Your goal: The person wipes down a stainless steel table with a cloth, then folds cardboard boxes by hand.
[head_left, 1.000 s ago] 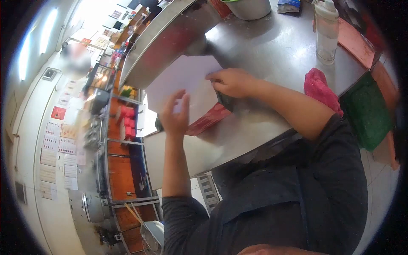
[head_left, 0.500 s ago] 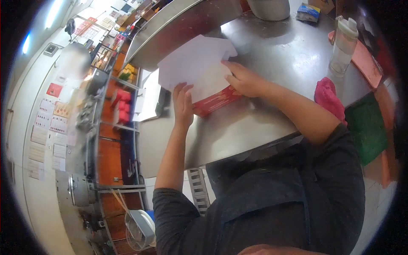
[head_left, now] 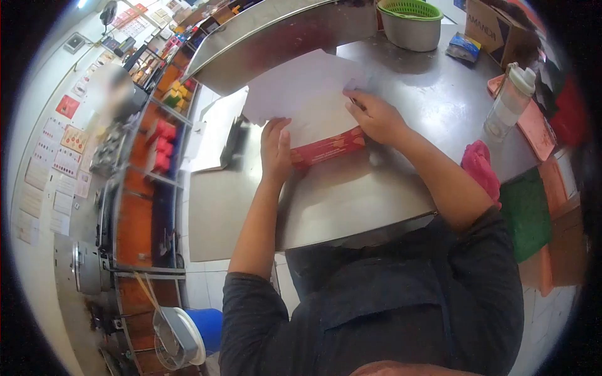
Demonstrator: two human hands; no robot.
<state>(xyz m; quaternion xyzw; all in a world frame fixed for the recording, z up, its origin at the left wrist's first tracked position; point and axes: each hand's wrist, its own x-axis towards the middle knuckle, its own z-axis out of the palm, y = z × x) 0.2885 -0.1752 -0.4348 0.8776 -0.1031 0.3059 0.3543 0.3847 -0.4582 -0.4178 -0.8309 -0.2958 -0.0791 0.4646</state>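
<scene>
Box (head_left: 321, 116), red-fronted: on table (head_left: 232, 213), wearer's 12 o'clock | left hand (head_left: 276, 147): box's 8 o'clock, fingers close together | right hand (head_left: 377, 119): box's 3 o'clock, fingers bent; cannot tell whether either pinches | bottle (head_left: 505, 108): box's 3 o'clock, well apart

Wearer, upper body: one dark top, one dark apron, two bare hands.
Top: charcoal to near-black, plain; I count two short sleeves, the left sleeve (head_left: 254, 313) creased in soft folds and finished with a straight edge near the elbow, the right sleeve (head_left: 486, 260) fuller, its hem likewise near the elbow. Apron (head_left: 382, 326): dark, slightly bluish from where I sit, with a curved horizontal edge across the front and narrow blue-tinged strips (head_left: 444, 326) running down the sides. Left hand (head_left: 274, 150) and right hand (head_left: 379, 119): ungloved, forearms uncovered up to the sleeves.
</scene>
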